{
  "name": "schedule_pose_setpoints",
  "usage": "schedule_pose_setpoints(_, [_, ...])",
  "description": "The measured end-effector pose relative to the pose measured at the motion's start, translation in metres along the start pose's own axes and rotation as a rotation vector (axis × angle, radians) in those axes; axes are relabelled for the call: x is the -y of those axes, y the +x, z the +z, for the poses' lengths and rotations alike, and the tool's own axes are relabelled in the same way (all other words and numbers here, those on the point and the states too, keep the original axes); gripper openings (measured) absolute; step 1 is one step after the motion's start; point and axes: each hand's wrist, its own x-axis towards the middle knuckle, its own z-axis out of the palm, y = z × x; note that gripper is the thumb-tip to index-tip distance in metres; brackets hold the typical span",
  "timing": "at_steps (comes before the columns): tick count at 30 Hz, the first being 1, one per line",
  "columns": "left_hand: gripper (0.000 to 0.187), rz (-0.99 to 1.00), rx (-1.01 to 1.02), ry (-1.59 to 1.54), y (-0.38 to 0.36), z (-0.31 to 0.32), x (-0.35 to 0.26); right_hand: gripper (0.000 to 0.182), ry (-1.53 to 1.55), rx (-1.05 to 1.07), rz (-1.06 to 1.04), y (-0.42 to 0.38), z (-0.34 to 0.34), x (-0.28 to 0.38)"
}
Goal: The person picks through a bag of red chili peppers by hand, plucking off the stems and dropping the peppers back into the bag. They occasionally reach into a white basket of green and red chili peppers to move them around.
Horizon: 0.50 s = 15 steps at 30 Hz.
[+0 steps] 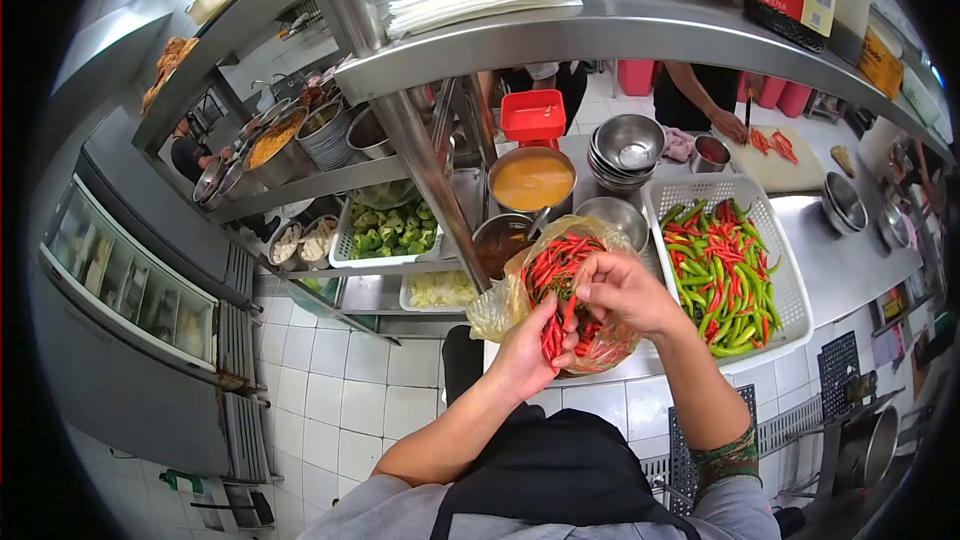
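My left hand (525, 352) is closed around several small red chilies (552, 338), held over an open clear plastic bag (488, 312). More red chilies with green stems (560, 258) fill the bag. My right hand (632, 292) is beside it, thumb and fingers pinched on the stem end of a red chili at the left hand's fingertips. To the right stands a white perforated basket (797, 290) heaped with green and red chilies (722, 275). A metal bowl (618, 218) sits just behind the bag.
Behind are a pot of orange liquid (533, 180), stacked metal bowls (628, 145) and a red container (532, 116). A steel shelf (480, 45) and its post cross in front. Broccoli (388, 230) lies to the left. Another person's hand (732, 126) is near a cutting board (780, 168).
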Motion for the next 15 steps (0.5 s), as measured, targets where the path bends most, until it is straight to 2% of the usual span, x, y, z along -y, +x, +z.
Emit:
schedule_pose_setpoints(3, [0.026,-0.035,0.103,-0.010,-0.003,0.006,0.002,0.008,0.068,-0.013,0.016,-0.004,0.001,-0.010])
schedule_pose_setpoints(6, [0.023,-0.037,0.077,0.039,-0.001,0.001,0.004,0.013,-0.005,-0.008,-0.004,-0.009,-0.001,-0.013])
schedule_pose_setpoints(9, [0.021,-0.018,0.016,0.071,-0.007,0.006,0.004,0.011,-0.230,-0.094,-0.176,-0.009,0.003,-0.027])
schedule_pose_setpoints(12, [0.022,-0.002,-0.052,0.032,-0.008,0.003,0.007,0.009,-1.241,-0.338,-0.671,-0.012,0.022,-0.016])
schedule_pose_setpoints(13, [0.020,-0.004,-0.041,0.034,-0.008,0.001,0.008,0.009,-1.234,-0.360,-0.530,-0.012,0.027,-0.016])
schedule_pose_setpoints(15, [0.018,-0.004,-0.020,0.035,-0.011,-0.001,0.008,0.015,-1.286,-0.314,-0.404,-0.004,0.015,-0.022])
